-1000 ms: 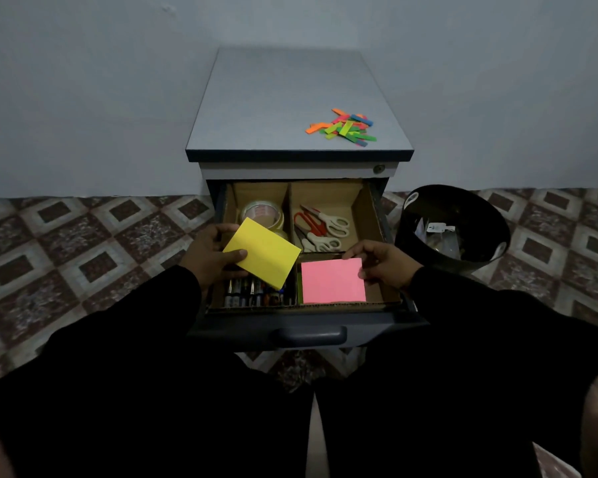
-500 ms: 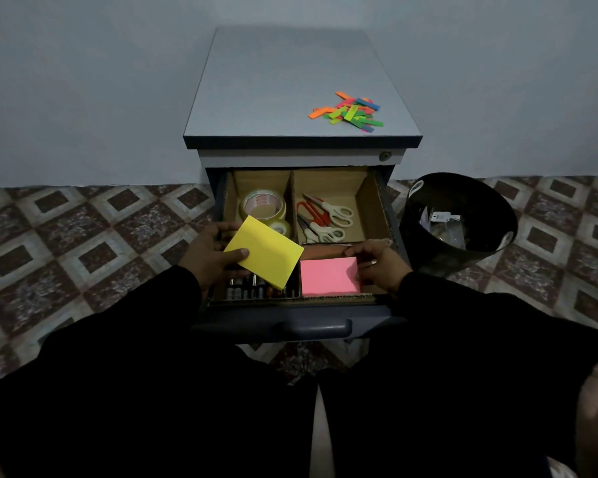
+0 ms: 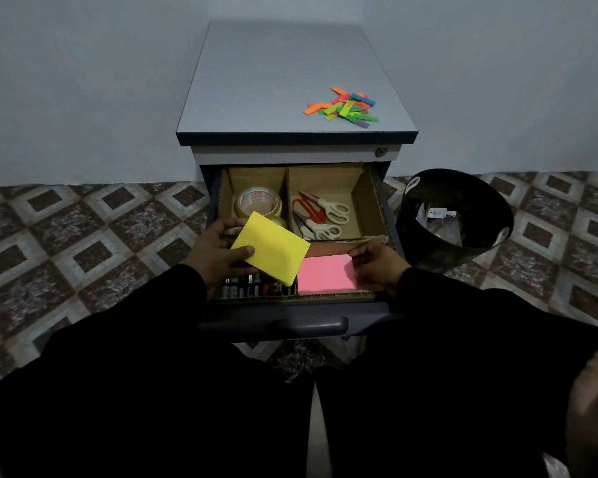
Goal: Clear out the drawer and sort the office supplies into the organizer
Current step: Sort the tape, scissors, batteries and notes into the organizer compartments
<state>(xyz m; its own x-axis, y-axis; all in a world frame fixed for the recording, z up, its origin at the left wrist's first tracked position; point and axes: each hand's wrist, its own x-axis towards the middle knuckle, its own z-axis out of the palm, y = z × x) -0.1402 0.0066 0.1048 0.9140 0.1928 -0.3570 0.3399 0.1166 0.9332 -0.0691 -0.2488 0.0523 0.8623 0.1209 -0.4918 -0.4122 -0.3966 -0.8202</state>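
Observation:
The open drawer [image 3: 290, 324] holds a cardboard organizer [image 3: 368, 198] with four compartments. My left hand [image 3: 218, 253] pinches a yellow sticky-note pad [image 3: 273, 248] tilted above the front-left compartment, where pens [image 3: 242, 288] lie. My right hand [image 3: 373, 263] grips the right edge of a pink sticky-note pad [image 3: 325, 274] lying flat in the front-right compartment. Tape rolls [image 3: 258, 201] sit in the back-left compartment and two pairs of scissors [image 3: 320, 215] in the back-right one. A pile of coloured paper strips [image 3: 346, 106] lies on the cabinet top [image 3: 273, 81].
A black waste bin [image 3: 428, 250] with some rubbish inside stands on the patterned tile floor [image 3: 83, 236] right of the cabinet. The cabinet backs onto a plain wall. My dark sleeves fill the lower view.
The view has shifted slightly. My right hand has pressed the pink pad down flat into the front-right compartment. The yellow pad stays held in my left hand in about the same place.

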